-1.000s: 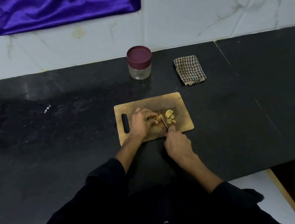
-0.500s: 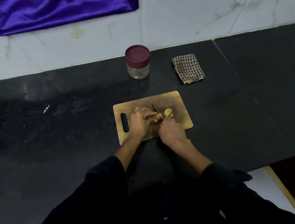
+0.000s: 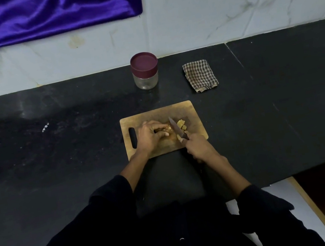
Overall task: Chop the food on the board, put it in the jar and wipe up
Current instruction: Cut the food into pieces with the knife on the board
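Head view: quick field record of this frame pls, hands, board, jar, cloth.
left hand: holds uncut food on board
right hand: grips knife, blade on board
board: wooden, on dark counter
cut pieces: right of blade
jar: behind board, lid on, looks empty
cloth: checked, folded, right of jar
stage: chopping

wall (image 3: 223, 3): white marble tile | counter (image 3: 55, 163): black stone | purple cloth (image 3: 40, 14): draped on wall
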